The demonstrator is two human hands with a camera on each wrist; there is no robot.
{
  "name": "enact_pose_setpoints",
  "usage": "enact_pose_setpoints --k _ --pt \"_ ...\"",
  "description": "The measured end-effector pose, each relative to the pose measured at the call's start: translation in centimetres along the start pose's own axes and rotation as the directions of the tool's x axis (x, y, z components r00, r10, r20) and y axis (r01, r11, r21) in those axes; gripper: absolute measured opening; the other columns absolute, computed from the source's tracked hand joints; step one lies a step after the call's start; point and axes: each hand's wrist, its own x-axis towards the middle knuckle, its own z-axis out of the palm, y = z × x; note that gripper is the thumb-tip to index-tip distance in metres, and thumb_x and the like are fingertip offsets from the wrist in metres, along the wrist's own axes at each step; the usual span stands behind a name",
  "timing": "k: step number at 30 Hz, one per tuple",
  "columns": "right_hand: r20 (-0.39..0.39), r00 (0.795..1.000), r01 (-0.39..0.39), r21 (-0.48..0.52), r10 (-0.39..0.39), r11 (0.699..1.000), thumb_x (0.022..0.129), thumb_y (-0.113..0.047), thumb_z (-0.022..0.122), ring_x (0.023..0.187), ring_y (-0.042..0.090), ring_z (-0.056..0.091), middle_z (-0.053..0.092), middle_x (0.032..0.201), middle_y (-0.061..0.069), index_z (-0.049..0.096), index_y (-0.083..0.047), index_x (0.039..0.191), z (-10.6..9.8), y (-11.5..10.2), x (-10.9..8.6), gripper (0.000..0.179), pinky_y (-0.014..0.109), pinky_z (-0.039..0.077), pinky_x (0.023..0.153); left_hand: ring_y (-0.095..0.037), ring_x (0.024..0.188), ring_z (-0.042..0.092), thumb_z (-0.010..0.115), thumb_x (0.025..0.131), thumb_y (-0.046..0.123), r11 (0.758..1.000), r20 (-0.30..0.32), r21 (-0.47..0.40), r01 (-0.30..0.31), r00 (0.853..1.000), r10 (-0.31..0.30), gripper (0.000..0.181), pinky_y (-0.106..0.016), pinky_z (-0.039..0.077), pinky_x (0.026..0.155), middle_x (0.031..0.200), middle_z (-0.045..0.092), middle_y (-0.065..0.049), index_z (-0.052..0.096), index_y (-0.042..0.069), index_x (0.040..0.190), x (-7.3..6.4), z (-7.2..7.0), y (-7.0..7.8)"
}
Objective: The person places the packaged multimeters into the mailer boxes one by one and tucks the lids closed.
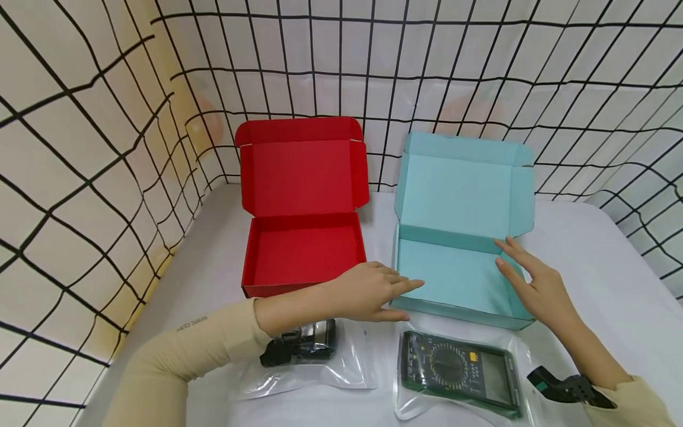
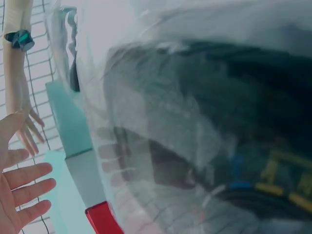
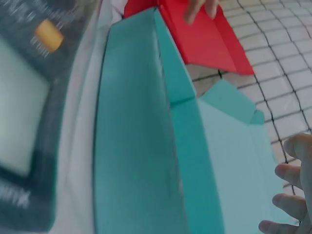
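Note:
My left hand (image 1: 370,292) hovers over the front left corner of an open light-blue cardboard box (image 1: 469,315), fingers extended and holding nothing. At that box's right side is my right hand (image 1: 541,290), fingers spread and slightly bent; whether they touch the wall cannot be told. The box's lid stands raised and its inside shows bare. In front of it lies a dark digital multimeter (image 1: 453,367) in a clear plastic bag, its dial and display facing up. It looms large and blurred in the left wrist view, and its display (image 3: 22,107) shows in the right wrist view.
A red cardboard box (image 1: 299,258) with its lid raised stands left of the light-blue one. Partly under my left forearm, a clear bag holds a black object (image 1: 317,341) of unclear kind. Black wire grid (image 1: 341,71) encloses the white table (image 1: 197,261) at the back and sides.

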Motion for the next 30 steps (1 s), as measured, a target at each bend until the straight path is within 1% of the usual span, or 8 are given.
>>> enact_pose_setpoints --k 2,5,9,13,17,23,25,30 --pt "0.007 1.0 -0.009 -0.012 0.009 1.0 0.095 -0.028 0.046 0.13 0.045 0.027 0.026 0.148 0.01 0.036 -0.022 0.14 0.0 0.6 -0.3 0.047 0.068 0.033 0.081 -0.012 0.11 0.057 0.042 0.09 0.053 1.0 0.013 0.006 -0.015 1.0 0.015 0.059 -0.029 0.043 0.095 0.106 0.067 0.009 0.04 0.019 0.138 0.0 0.3 0.3" --pt "0.012 1.0 -0.019 -0.02 0.019 1.0 0.095 -0.027 0.046 0.123 0.049 0.035 0.025 0.147 0.009 0.037 -0.02 0.14 0.0 1.4 -0.6 0.046 0.067 0.036 0.078 -0.013 0.11 0.057 0.042 0.09 0.052 1.0 0.023 0.001 -0.021 1.0 0.021 0.054 -0.03 0.043 0.095 0.102 0.068 0.009 0.045 0.021 0.135 0.1 0.6 0.4" --pt "0.01 0.998 -0.055 -0.043 0.055 0.998 0.095 -0.029 0.045 0.119 0.052 0.038 0.028 0.146 0.013 0.038 -0.017 0.139 0.0 2.2 -0.8 0.046 0.067 0.036 0.079 -0.011 0.109 0.057 0.043 0.09 0.052 1.0 0.038 -0.003 -0.023 0.999 0.023 0.05 -0.03 0.042 0.095 0.114 0.064 0.009 0.049 0.024 0.131 0.5 0.8 0.9" --pt "0.024 0.995 -0.1 -0.055 0.102 0.993 0.095 -0.032 0.045 0.123 0.052 0.031 0.028 0.145 0.018 0.037 -0.012 0.139 0.0 2.9 -0.8 0.049 0.069 0.034 0.08 -0.007 0.104 0.059 0.043 0.089 0.053 0.999 0.039 0.015 -0.049 0.998 0.048 0.05 -0.025 0.045 0.09 0.114 0.063 0.012 0.052 0.024 0.129 0.9 1.0 1.8" --pt "0.035 0.993 -0.108 -0.048 0.11 0.993 0.095 -0.031 0.045 0.114 0.055 0.039 0.029 0.143 0.022 0.038 -0.008 0.138 0.0 3.4 -0.9 0.05 0.067 0.037 0.08 -0.005 0.105 0.058 0.044 0.089 0.053 0.998 0.038 -0.011 -0.064 0.997 0.065 0.049 -0.022 0.045 0.087 0.116 0.062 0.013 0.053 0.024 0.128 1.1 1.3 2.3" --pt "0.033 0.994 -0.105 -0.057 0.107 0.993 0.095 -0.03 0.045 0.104 0.056 0.047 0.031 0.139 0.029 0.038 -0.004 0.137 0.2 4.2 -1.2 0.05 0.063 0.041 0.078 -0.011 0.117 0.05 0.043 0.09 0.052 0.993 0.025 0.055 -0.107 0.994 0.106 0.048 -0.025 0.037 0.1 0.122 0.059 0.01 0.052 0.024 0.128 1.6 1.7 2.9" --pt "0.019 0.991 -0.134 -0.087 0.136 0.987 0.095 -0.033 0.045 0.106 0.052 0.049 0.034 0.14 0.024 0.04 -0.008 0.137 0.5 4.5 -1.2 0.05 0.058 0.046 0.075 -0.011 0.117 0.051 0.043 0.09 0.051 0.988 0.011 0.082 -0.13 0.992 0.129 0.047 -0.025 0.037 0.1 0.121 0.059 0.009 0.053 0.024 0.128 1.9 1.9 3.1" --pt "0.018 0.991 -0.133 -0.074 0.135 0.988 0.095 -0.033 0.046 0.114 0.05 0.044 0.035 0.141 0.02 0.04 -0.008 0.137 0.7 4.8 -1.4 0.05 0.055 0.046 0.077 -0.009 0.112 0.053 0.046 0.09 0.049 0.987 0.005 0.062 -0.148 0.989 0.148 0.046 -0.023 0.04 0.095 0.119 0.06 0.009 0.053 0.023 0.127 2.3 2.1 3.5"
